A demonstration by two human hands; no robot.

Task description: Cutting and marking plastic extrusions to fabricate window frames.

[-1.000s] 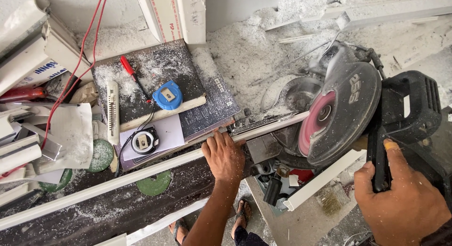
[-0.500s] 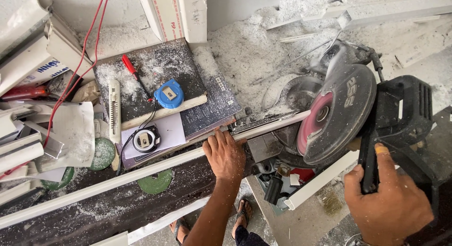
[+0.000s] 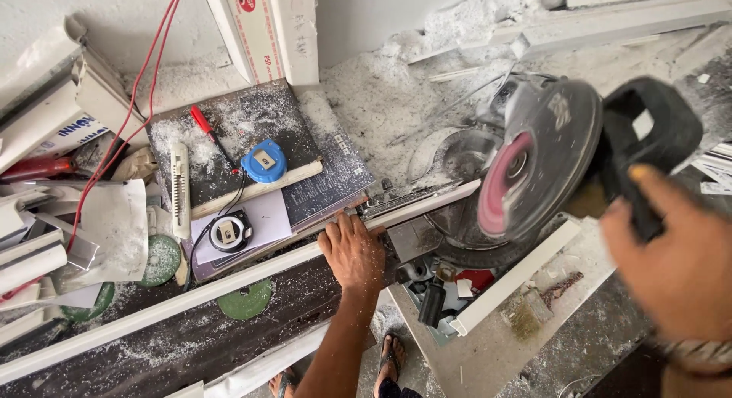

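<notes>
The saw (image 3: 534, 162) is spinning fast, and its disc is sitting just beside the left hand (image 3: 352, 253). If that hand is sliding toward the disc, it could get cut. If the strip (image 3: 229, 284) is slipping or jumping, the disc could grab it and throw bits.

The left fingers (image 3: 343, 229) are lying flat and a little apart, pressing down on the white strip on the worktop (image 3: 152, 352). The strip is running under the fingers and on to the disc.

The right hand (image 3: 679, 268) is blurry. Its fingers are curling around the black saw handle (image 3: 648, 139), gripping it.
</notes>
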